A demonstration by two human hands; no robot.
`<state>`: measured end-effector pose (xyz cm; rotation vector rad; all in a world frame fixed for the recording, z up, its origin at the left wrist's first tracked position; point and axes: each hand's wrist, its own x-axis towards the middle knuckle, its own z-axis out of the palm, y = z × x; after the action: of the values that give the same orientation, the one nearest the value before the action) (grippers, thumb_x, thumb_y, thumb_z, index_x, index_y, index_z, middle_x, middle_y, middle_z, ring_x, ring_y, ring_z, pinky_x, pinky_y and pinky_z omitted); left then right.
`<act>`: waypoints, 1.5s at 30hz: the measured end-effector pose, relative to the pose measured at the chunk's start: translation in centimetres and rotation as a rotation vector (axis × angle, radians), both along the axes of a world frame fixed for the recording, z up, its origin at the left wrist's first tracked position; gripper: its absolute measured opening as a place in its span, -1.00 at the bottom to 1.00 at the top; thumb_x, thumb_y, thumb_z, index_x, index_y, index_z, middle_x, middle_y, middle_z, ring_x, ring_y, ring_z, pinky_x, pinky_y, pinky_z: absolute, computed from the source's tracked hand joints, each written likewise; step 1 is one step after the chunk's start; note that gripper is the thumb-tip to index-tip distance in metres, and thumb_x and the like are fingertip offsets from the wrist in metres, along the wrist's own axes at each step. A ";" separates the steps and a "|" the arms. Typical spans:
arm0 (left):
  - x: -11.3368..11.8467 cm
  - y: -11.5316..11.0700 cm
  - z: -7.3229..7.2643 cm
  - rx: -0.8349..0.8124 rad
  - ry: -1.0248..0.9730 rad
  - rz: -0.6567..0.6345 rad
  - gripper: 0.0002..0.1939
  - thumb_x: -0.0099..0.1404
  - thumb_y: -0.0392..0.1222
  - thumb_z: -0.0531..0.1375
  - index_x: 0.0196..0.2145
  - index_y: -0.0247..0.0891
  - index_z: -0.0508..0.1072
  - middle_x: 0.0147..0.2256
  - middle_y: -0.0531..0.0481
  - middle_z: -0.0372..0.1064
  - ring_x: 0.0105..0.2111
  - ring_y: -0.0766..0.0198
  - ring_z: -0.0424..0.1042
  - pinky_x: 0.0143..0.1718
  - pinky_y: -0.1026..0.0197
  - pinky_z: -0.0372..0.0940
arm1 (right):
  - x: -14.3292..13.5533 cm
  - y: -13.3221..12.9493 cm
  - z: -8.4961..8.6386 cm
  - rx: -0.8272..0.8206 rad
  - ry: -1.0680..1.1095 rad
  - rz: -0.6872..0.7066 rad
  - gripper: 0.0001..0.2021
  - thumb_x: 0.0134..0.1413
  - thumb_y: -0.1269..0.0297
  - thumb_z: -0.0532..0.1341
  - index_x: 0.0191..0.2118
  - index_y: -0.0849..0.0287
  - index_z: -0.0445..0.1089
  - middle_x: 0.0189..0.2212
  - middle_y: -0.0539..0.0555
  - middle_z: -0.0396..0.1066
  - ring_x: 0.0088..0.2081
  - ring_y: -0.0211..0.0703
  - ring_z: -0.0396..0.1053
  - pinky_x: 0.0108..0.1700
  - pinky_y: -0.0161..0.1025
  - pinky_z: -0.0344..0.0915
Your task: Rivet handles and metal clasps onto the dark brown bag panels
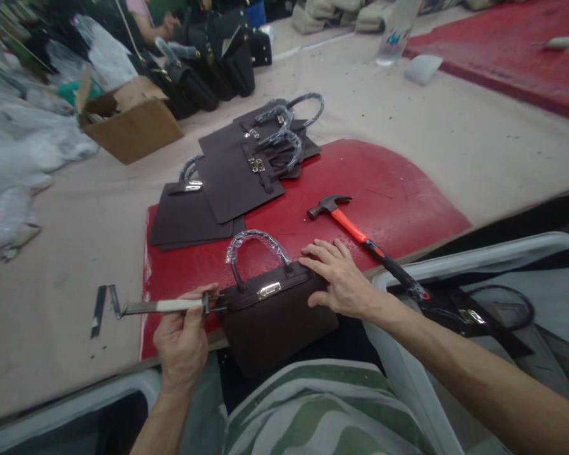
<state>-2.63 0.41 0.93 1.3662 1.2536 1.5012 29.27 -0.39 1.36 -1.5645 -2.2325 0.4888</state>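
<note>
A dark brown handbag panel (pixel 277 328) with a silver clasp and a plastic-wrapped handle leans over the table's front edge. My left hand (pixel 183 338) grips what looks like a caliper (pixel 180 306), a slim tool with a pale bar and metal ends. Its thin prongs reach the panel's upper left corner. My right hand (pixel 339 278) holds the panel's upper right corner, thumb on the front face and fingers along the top. Behind it, on a red mat (pixel 374 170), lies a claw hammer (pixel 360 237) with an orange and black handle.
Similar brown panels (pixel 237 177) overlap on the mat. A cardboard box (pixel 133 126), black bags (pixel 218 57) and plastic wrapping (pixel 23 145) stand at the back left, near another person's hand (pixel 169 25). A bottle (pixel 396 35) is farther back. White bins (pixel 493 253) flank my lap.
</note>
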 end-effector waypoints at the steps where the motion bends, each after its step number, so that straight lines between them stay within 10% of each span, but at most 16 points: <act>1: 0.8 0.1 0.5 0.004 -0.033 -0.004 -0.85 0.35 -0.15 0.28 -0.18 -0.26 0.47 -0.13 -0.09 0.55 -0.11 0.10 0.58 0.05 -0.08 0.48 | -0.1 0.0 0.1 -0.003 0.004 -0.006 -0.23 -0.13 0.09 0.52 0.23 0.07 0.32 0.27 0.20 0.24 0.36 0.27 0.02 0.36 0.37 -0.16; 11: 10.9 1.6 0.8 0.119 0.221 -0.300 -0.86 0.39 -0.17 0.23 -0.15 -0.25 0.52 0.00 -0.17 0.51 0.02 0.09 0.52 0.10 0.00 0.44 | -0.3 0.1 0.0 -0.006 0.002 -0.025 -0.16 -0.24 0.08 0.56 0.22 0.09 0.34 0.27 0.22 0.24 0.35 0.29 0.04 0.36 0.36 -0.14; 45: 12.6 2.1 0.5 0.276 0.577 -0.294 -0.86 0.39 -0.29 0.13 -0.17 -0.25 0.48 -0.19 -0.10 0.56 -0.15 0.17 0.57 -0.04 0.14 0.47 | -0.2 -0.1 -0.5 0.055 0.041 -0.028 -0.22 -0.18 0.10 0.52 0.22 0.12 0.34 0.28 0.23 0.23 0.33 0.31 0.05 0.35 0.34 -0.14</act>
<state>10.01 2.52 1.40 2.1707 1.1249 1.1380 29.03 -0.47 0.88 -1.5422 -2.1718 0.4436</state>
